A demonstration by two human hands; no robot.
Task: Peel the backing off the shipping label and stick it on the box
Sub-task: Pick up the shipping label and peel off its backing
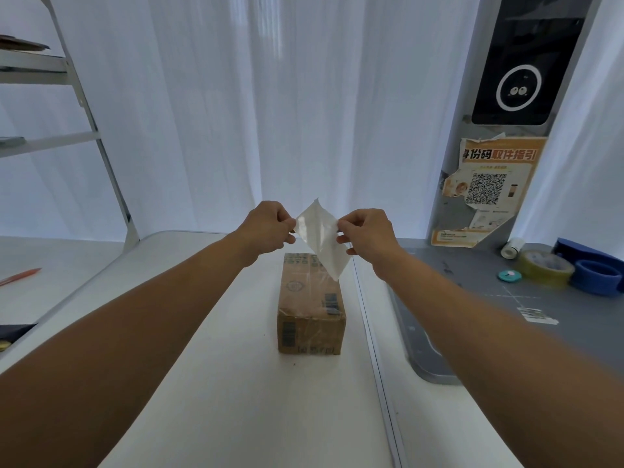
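Observation:
A brown cardboard box [310, 305] with clear tape and barcodes lies lengthwise on the white table [236, 383]. Above its far end I hold a white shipping label [320, 238] tilted on a diagonal, its blank shiny side toward me. My left hand [268, 229] pinches the label's left edge between thumb and fingers. My right hand [366, 233] pinches its right edge. Both arms are stretched forward. Whether the backing has separated from the label cannot be told.
A grey mat [506, 315] lies to the right with a tape roll [545, 268], a blue tape dispenser [594, 270], a small white roll [512, 247] and a teal disc [509, 275]. A metal shelf frame [98, 140] stands at left, an orange pen [20, 276] below it. White curtains hang behind.

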